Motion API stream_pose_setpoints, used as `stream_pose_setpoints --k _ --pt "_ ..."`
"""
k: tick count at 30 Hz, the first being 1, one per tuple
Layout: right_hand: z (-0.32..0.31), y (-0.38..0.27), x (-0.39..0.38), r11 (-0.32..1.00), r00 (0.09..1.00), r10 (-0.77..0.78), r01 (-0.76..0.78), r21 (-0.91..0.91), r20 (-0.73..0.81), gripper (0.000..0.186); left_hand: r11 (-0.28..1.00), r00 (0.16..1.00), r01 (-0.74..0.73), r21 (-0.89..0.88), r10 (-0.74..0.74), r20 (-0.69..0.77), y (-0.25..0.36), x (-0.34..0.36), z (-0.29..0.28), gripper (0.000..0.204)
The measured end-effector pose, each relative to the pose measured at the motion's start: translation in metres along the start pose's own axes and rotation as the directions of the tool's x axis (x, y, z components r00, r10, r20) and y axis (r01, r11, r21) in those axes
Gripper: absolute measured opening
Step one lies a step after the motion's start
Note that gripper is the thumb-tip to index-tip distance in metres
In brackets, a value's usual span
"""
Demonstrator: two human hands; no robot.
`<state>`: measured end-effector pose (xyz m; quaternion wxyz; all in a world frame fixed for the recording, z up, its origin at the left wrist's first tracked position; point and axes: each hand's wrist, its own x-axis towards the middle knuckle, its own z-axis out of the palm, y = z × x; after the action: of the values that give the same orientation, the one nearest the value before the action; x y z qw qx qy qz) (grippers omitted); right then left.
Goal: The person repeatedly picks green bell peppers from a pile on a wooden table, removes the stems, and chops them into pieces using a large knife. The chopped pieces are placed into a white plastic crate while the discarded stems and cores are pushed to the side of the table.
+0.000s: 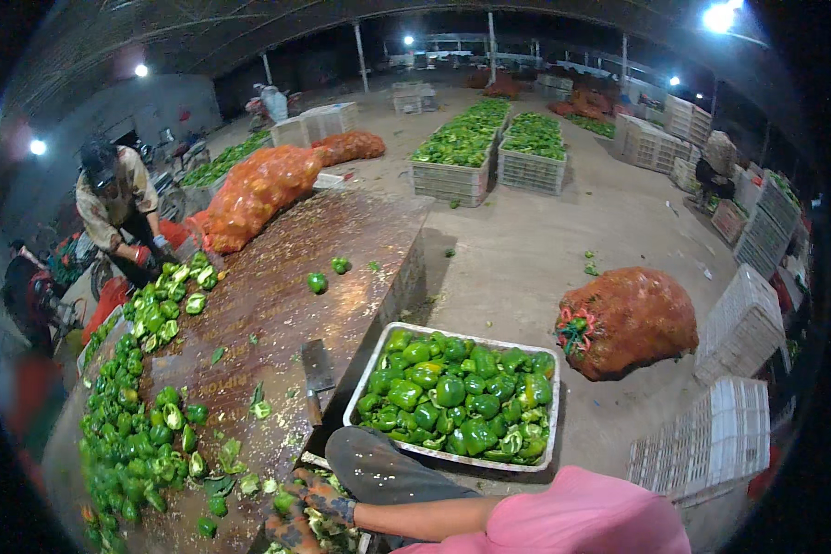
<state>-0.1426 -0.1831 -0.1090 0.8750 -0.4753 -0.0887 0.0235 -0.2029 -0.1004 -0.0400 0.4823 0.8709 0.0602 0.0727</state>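
At the near edge of the brown table (pixel 291 222), my hands meet low in the head view, both in dark, orange-stained gloves. My left hand (pixel 291 532) is closed round the underside of a green bell pepper (pixel 284 502). From the right, my right hand (pixel 321 499) comes over with curled fingers against the same pepper. Pale pepper scraps lie just below the hands, partly hidden by them. A cleaver (pixel 318 369) with a wooden handle lies flat on the table, beyond my hands. To the left spreads a large heap of green peppers (pixel 125 443), some cut open.
Right of my knee stands a white crate (pixel 556 415) full of green peppers. Beyond it sits a stuffed red mesh sack (pixel 630 319). Another full mesh sack (pixel 258 194) lies at the table's far end, near a co-worker (pixel 115 203). Stacked crates (pixel 702 434) line the right side.
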Motion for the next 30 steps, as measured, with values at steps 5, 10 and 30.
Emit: stream_pose_setpoints --k 5,10,30 --pt "-0.016 0.014 0.013 0.659 0.985 -0.098 0.171 -0.732 0.142 0.047 0.997 0.962 -0.022 -0.072 0.04 0.269 -0.019 0.007 -0.02 0.053" --pt "-0.014 -0.052 0.026 0.978 0.966 0.043 0.011 -0.206 0.256 0.048 0.985 0.885 -0.042 -0.169 0.116 0.452 -0.052 0.014 -0.031 0.064" --pt "-0.014 -0.13 -0.02 0.473 0.921 0.067 0.309 -0.825 0.383 0.051 0.968 0.969 -0.192 0.164 0.214 -0.123 0.11 -0.026 -0.009 0.029"
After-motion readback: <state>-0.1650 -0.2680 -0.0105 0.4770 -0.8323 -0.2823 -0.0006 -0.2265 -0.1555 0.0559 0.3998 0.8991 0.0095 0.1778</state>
